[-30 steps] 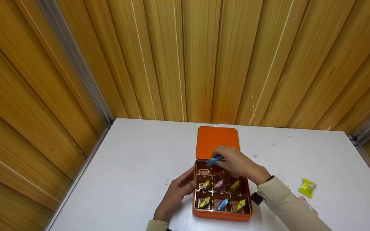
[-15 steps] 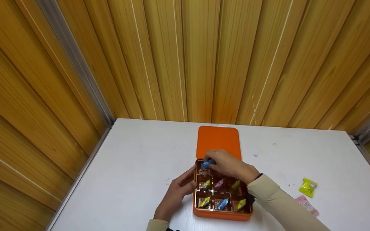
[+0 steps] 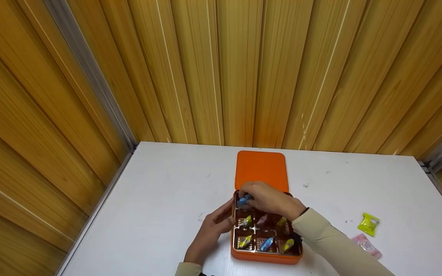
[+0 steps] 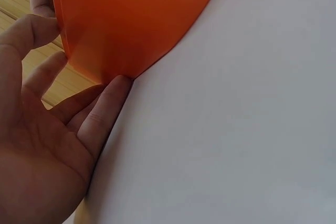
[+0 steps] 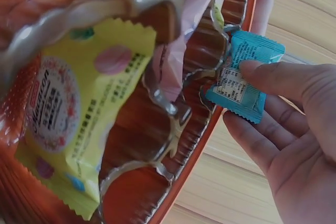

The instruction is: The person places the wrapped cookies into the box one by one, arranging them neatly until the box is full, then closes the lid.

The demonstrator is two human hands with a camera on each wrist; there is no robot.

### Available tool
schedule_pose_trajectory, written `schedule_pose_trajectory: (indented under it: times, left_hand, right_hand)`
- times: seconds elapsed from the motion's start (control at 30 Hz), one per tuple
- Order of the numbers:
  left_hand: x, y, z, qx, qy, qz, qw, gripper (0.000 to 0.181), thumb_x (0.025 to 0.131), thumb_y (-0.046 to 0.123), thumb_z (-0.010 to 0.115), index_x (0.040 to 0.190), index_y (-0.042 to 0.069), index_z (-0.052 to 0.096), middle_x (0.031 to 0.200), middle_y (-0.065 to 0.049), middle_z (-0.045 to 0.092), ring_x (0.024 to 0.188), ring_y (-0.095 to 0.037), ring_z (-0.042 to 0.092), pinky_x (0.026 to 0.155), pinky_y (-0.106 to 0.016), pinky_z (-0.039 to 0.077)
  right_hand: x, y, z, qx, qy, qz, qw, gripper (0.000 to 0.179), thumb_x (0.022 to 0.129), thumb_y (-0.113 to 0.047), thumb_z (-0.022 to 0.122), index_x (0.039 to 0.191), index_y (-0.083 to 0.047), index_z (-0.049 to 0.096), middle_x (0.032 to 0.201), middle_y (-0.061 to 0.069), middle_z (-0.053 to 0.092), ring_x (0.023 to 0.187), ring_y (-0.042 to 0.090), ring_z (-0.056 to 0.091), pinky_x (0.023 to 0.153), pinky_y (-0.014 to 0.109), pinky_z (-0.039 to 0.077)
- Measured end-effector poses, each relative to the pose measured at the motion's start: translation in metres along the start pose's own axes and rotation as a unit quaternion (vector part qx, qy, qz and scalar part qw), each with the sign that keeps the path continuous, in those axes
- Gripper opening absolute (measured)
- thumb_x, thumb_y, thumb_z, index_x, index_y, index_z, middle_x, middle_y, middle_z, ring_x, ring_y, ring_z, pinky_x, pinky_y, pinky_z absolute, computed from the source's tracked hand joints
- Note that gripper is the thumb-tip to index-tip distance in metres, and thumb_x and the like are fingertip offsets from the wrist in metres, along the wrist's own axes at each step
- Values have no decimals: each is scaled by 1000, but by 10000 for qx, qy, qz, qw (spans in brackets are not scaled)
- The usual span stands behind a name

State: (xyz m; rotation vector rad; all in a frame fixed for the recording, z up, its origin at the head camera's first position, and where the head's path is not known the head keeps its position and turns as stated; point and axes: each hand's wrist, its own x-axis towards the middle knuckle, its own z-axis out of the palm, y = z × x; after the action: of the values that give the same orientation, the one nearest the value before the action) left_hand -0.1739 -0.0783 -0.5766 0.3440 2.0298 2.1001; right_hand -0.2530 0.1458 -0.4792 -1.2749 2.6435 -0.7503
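Note:
An orange tin [image 3: 265, 257] with a divided brown tray stands on the table, its lid [image 3: 261, 168] folded back behind it. My right hand [image 3: 271, 197] pinches a blue wrapped candy [image 3: 244, 199] at the far left compartment; in the right wrist view thumb and fingers clasp this blue candy [image 5: 254, 51] at the tray's edge. My left hand [image 3: 211, 232] touches the tin's left side, its fingers fairly straight against the orange wall [image 4: 131, 24] in the left wrist view. Middle and near rows hold wrapped candies, among them a yellow one [image 5: 100, 108] printed "Macaron" and a pink one [image 5: 181, 51]. My right hand hides other far compartments.
To the tin's right, a yellow wrapped candy [image 3: 368, 224] and a pink one [image 3: 366, 245] lie on the white table [image 3: 159, 214]. Wood-patterned panels [image 3: 240, 76] rise behind the table, with a metal post [image 3: 102, 88] at the left corner.
My right hand has moved left and down with the blue candy, from above the tray into the far left compartment. The left hand has stayed against the tin.

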Motion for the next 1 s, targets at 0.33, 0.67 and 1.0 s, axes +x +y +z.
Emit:
schedule_pose_trajectory:
  times: [0.33,0.67,1.0]
  left_hand:
    - [0,-2,-1,166,46,-33,9998,59,105,22,64,162,25,48,157,-6,54,142,-28,52,104,-40,53]
    - [0,-2,-1,217,81,-18,9997,58,106,23,65,161,25,50,156,-6,55,141,-28,53,103,-38,52]
    - [0,1,-1,75,20,-24,10000,57,106,20,65,162,23,49,157,-9,54,141,-29,53,100,-36,55]
  right_hand:
    - [4,3,5,-40,-176,-8,9998,15,98,3,73,111,-5,74,111,8,72,104,23,69,92,41,60]
    - [5,3,8,-75,-223,15,9997,16,98,1,74,111,-7,74,109,6,71,101,20,68,91,40,60]
    - [5,3,9,-155,-107,-183,9997,17,96,2,76,111,-6,74,107,5,72,99,20,69,89,41,60]
